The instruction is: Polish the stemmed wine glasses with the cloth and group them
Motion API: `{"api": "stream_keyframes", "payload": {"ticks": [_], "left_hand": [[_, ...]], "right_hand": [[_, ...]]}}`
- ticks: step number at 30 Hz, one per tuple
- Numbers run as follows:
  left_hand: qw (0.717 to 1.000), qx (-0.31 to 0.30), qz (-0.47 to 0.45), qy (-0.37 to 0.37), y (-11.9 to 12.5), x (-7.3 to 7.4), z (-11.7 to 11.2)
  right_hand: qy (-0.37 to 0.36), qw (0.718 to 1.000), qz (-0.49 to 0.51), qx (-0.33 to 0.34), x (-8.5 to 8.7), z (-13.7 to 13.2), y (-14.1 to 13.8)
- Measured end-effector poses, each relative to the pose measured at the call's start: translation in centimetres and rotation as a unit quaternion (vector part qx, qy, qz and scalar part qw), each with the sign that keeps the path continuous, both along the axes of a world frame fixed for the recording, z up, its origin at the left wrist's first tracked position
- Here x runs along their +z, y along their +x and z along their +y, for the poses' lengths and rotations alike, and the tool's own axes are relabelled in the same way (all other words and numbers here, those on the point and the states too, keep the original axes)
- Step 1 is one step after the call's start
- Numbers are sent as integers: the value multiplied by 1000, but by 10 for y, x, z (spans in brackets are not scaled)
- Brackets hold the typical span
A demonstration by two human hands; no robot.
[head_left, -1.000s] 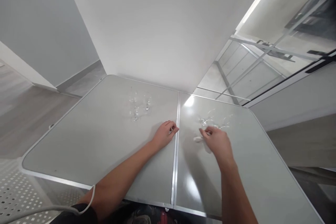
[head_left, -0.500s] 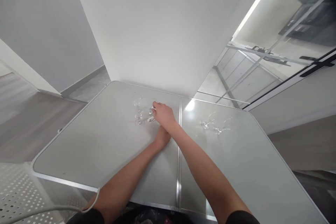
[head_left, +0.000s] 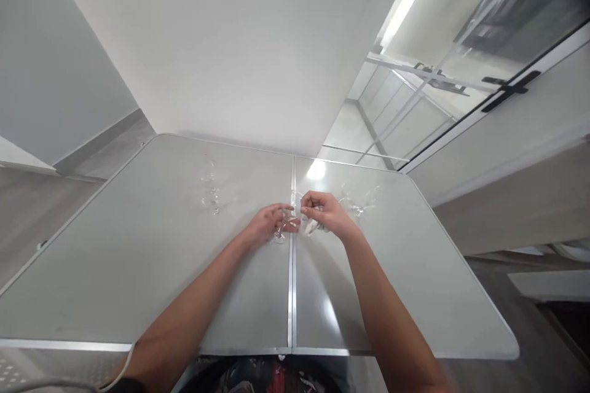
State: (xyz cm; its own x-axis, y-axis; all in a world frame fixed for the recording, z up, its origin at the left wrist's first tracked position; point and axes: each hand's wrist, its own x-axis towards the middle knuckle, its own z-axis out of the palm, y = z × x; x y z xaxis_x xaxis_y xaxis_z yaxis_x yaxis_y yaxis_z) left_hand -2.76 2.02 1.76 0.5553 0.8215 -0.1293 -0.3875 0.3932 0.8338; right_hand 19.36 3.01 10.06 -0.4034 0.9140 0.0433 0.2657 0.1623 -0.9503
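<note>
Left half of table: clear glassware stands toward the far side, well apart from both hands; transparent, exact count unclear. Left hand is just left of the metal seam, fingers loosely spread and reaching right. Clear glass piece sits at those fingers, overlapping them in view; can't tell if it's gripped or just touched. Right hand is just right of the seam, thumb and fingertips pinching a whitish piece, outline blurred. More transparent glassware stands just right of and beyond that hand, on the right half.
</note>
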Motion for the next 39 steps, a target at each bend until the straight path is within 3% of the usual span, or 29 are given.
{"api": "stream_keyframes", "payload": {"ticks": [2, 4, 7, 9, 12, 17, 23, 27, 33, 36, 39], "left_hand": [[998, -14, 50, 19, 7, 0, -6], [996, 38, 70, 29, 14, -4, -10], [986, 135, 82, 60, 19, -9, -11], [980, 156, 88, 82, 20, -10, -11], [978, 149, 115, 87, 22, -9, -12], [960, 209, 166, 81, 20, -9, -12], [948, 283, 127, 73, 12, 1, -10], [955, 255, 124, 84, 13, 3, -10], [984, 146, 92, 41, 18, 1, -15], [980, 168, 96, 43, 17, 7, -17], [970, 233, 72, 28, 12, 16, -17]], "right_hand": [[-26, 999, 41, -12, -14, -5, -2], [-72, 987, 137, -42, -25, -8, -5], [-113, 948, 287, -73, -36, -14, -9], [-124, 935, 324, -72, -40, -19, -13], [-161, 925, 340, -62, -45, -24, -20], [-228, 912, 336, -56, -56, -27, -22], [-208, 917, 318, -123, -62, -26, -17], [-190, 910, 344, -130, -59, -29, -11], [-161, 916, 344, -134, -61, -26, -4], [-177, 910, 342, -157, -62, -24, -4], [-236, 915, 316, -85, -61, -26, -1]]}}
